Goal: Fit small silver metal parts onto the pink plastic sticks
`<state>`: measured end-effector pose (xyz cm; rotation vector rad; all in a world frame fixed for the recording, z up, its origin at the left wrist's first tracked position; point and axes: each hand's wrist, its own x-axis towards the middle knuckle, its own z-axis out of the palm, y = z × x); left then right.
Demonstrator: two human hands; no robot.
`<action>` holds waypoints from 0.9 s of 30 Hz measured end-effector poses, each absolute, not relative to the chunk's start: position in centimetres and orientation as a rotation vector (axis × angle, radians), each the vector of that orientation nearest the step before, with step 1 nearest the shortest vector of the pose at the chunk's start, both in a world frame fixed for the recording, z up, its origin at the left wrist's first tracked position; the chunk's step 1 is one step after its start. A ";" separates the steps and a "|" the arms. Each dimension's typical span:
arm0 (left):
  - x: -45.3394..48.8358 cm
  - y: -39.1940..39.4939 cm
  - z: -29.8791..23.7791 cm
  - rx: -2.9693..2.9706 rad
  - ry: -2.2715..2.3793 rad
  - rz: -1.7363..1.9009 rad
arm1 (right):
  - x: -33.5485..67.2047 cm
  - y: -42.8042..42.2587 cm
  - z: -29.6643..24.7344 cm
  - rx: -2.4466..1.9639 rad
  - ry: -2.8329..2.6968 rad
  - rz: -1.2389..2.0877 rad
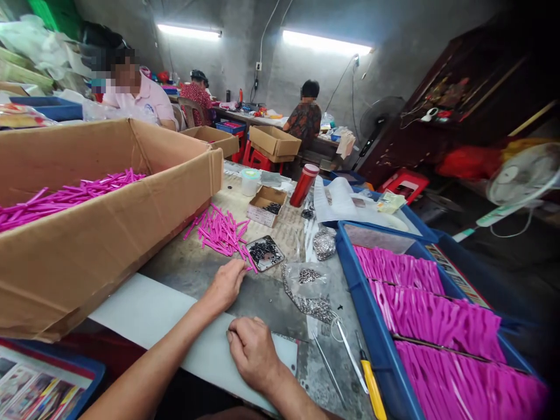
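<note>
My left hand (227, 284) reaches forward over the table with its fingers curled together. Its fingertips meet the end of a thin magenta plastic stick (249, 269) at the edge of a loose pile of magenta sticks (221, 230). Just beyond the fingertips lies a small shallow tray (265, 253) of tiny black parts. My right hand (254, 353) is closed and rests on a white board (175, 315) at the table's near edge. Whatever its folded fingers may hold is hidden.
A large cardboard box (109, 227) of magenta sticks stands left. At right, a blue crate (365, 315) holds rows of magenta pieces. Tweezers (329, 370), a yellow-handled tool (373, 388), bagged metal parts (309, 276), a small box (261, 217) and a red flask (304, 185) lie between. Several people sit beyond.
</note>
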<state>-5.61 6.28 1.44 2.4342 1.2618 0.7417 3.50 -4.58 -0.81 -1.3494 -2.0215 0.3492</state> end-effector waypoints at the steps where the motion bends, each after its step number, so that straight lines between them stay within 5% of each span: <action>1: -5.4 6.0 1.2 2.410 1.238 0.778 | 3.5 -4.6 -0.8 -1.349 -2.018 0.347; 14: -6.2 6.3 -0.8 2.219 1.137 1.060 | 7.9 -0.7 2.8 -1.510 -1.778 0.371; 27: -6.1 6.3 -1.0 2.176 1.100 1.112 | 12.2 9.4 3.9 -2.106 -2.337 0.179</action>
